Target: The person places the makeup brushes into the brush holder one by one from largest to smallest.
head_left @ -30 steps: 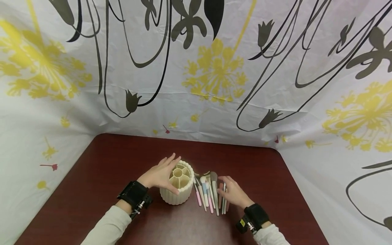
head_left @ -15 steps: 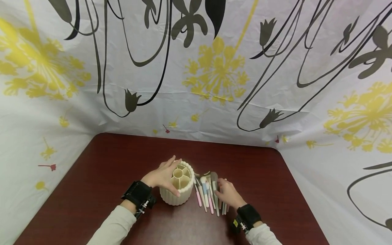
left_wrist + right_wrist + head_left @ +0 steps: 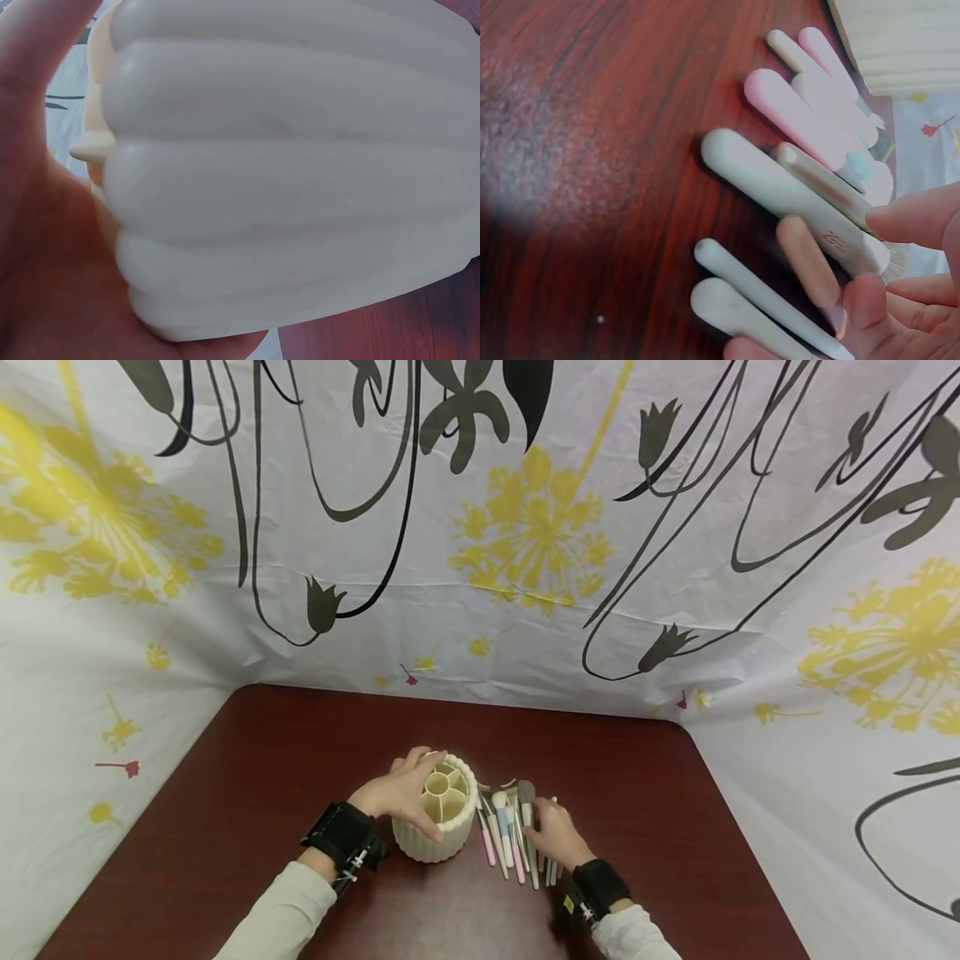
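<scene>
A cream ribbed brush holder [image 3: 432, 839] stands upright on the table, its round top divided into compartments around a central ring. My left hand [image 3: 397, 793] grips its rim from the left, thumb at the near side, fingers at the far side. In the left wrist view the ribbed wall [image 3: 300, 165] fills most of the picture. Several makeup brushes [image 3: 504, 839] lie side by side to the right of the holder. Over them, my right hand [image 3: 558, 833] pinches a thick pale green makeup brush [image 3: 780, 187] between thumb and finger; a brown-pink handle [image 3: 808, 259] lies close below.
Thin white and pale handles [image 3: 765, 289] lie under the right fingers. Pink-handled brushes [image 3: 791, 116] lie nearer the holder. The dark red table [image 3: 360, 727] meets a patterned cloth [image 3: 420, 552] at its back and sides.
My right hand has moved left from the outer handles onto the thick pale brush. My left hand has shifted slightly right and settled closer around the holder, which stays in place.
</scene>
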The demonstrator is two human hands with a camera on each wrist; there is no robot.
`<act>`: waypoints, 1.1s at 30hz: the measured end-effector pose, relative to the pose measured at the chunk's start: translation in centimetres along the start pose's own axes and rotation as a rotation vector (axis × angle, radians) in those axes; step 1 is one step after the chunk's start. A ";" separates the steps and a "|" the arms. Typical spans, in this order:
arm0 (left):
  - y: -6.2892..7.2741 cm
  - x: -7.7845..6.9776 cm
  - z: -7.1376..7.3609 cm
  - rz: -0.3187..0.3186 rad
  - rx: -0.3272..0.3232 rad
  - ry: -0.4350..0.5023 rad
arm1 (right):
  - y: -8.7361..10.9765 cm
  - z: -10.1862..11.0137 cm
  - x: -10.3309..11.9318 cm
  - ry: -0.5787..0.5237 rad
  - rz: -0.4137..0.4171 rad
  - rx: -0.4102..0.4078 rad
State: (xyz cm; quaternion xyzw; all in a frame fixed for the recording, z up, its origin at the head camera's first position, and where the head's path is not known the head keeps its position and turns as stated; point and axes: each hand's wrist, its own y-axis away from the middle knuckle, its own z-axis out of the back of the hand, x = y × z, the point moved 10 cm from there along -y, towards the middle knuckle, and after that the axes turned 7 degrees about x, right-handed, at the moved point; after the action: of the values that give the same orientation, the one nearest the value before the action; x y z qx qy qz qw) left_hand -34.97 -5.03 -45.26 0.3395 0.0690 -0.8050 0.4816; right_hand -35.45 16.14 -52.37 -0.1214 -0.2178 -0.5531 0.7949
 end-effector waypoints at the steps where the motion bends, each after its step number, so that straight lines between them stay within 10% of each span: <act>1: 0.0 0.1 0.0 0.004 0.000 0.002 | 0.0 0.0 0.0 0.004 -0.002 0.000; 33: -0.1 0.2 -0.1 0.031 0.006 0.048 | -1.1 0.2 -0.4 0.027 -0.174 -0.003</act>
State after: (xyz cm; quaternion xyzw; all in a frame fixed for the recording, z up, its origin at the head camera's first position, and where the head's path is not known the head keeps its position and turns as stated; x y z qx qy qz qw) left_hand -35.05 -5.15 -45.48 0.3612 0.0727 -0.7893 0.4912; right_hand -36.62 16.17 -52.41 -0.0956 -0.2158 -0.6218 0.7467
